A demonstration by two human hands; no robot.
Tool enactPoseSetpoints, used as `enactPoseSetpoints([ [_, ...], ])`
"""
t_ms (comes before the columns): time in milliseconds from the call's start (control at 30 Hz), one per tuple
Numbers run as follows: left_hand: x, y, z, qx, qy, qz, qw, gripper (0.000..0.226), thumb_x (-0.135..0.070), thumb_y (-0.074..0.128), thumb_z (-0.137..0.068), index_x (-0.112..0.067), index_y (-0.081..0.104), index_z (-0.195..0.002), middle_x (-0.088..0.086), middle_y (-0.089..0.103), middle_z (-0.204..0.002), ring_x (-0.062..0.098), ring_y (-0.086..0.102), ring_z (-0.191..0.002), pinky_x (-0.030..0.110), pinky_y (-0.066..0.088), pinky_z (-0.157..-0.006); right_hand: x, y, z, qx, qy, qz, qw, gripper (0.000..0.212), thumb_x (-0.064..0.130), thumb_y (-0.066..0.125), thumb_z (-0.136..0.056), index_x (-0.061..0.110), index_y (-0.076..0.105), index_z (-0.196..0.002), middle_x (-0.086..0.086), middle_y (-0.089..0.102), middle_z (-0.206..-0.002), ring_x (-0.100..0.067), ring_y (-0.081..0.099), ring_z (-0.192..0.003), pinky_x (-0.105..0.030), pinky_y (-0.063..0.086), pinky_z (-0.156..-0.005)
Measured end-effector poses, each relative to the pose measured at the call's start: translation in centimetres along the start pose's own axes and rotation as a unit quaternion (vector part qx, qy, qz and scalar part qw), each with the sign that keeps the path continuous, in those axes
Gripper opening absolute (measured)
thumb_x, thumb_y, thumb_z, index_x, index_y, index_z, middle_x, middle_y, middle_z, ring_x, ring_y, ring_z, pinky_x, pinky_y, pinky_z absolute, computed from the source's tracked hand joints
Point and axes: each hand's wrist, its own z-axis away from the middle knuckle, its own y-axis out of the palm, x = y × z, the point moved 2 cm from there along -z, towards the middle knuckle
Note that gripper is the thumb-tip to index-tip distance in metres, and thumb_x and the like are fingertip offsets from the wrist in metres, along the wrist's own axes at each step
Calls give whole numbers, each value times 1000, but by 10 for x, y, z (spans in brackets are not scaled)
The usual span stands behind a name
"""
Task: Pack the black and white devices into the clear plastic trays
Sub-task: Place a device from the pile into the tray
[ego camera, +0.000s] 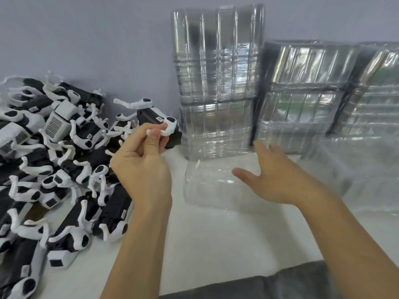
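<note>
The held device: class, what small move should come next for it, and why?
Probably carry the device rightward and lower it into the clear tray lying flat on the table. The left hand pinches its white arm in the air, while the open right hand reaches over that tray, seemingly ready to steady it.

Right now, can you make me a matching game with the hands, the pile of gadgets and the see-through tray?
Things:
1. left hand
2. right hand
3. pile of devices
4. clear tray

States:
A. lying flat on the white table
B. heaped at the left
C. pinching a black and white device
D. open, fingers spread, over the tray

Pairs: 1-C, 2-D, 3-B, 4-A
</note>
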Motion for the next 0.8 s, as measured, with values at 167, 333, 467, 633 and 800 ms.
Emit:
enactPoseSetpoints([
  [167, 12, -2, 1, -1, -22, 17, 1000, 29, 0, 57, -98, -16, 75, -82, 4, 76, -89, 18, 73, -93, 28, 57, -87, -16, 26, -5, -67, -49, -105, 991, 66, 52, 42, -99, 30, 19, -157, 5, -1, -168, -20, 16, -152, -27, 22, -109],
  [333, 5, 9, 4, -8, -7, 10, 1000, 26, 1, 57, -97, -12, 75, -85, 6, 75, -89, 19, 73, -93, 28, 57, -87, -22, 30, -15, -81, -102, -153, 980, 62, 36, 50, -101, 28, 25, -157, 9, 13, -166, -4, 8, -151, -17, 7, -112],
  [467, -8, 29, 8, -25, 12, -29, 999, 17, 1, 60, -95, -3, 76, -92, -4, 73, -79, 12, 72, -85, 24, 57, -83, -24, 29, -16, -99, -116, -190, 970, 58, 36, 49, -102, 28, 28, -155, 10, 26, -161, -9, 20, -149, -29, 14, -121],
  [633, -18, 38, 38, -11, 52, -48, 997, 17, -1, 63, -93, -10, 78, -91, -6, 75, -81, 12, 72, -85, 21, 56, -80, -14, 10, -11, -309, -163, -340, 873, 29, 15, 53, -99, 26, 65, -123, 13, 66, -114, -3, 59, -104, -18, 47, -89],
  [800, -17, 46, 46, 37, 64, -31, 997, 22, 3, 64, -91, -14, 78, -90, -4, 77, -84, 13, 73, -85, 23, 56, -81, 2, -3, -10, -200, -141, -505, 828, 22, 22, 52, -101, 26, 74, -100, 3, 74, -85, -14, 69, -72, -22, 52, -59],
])
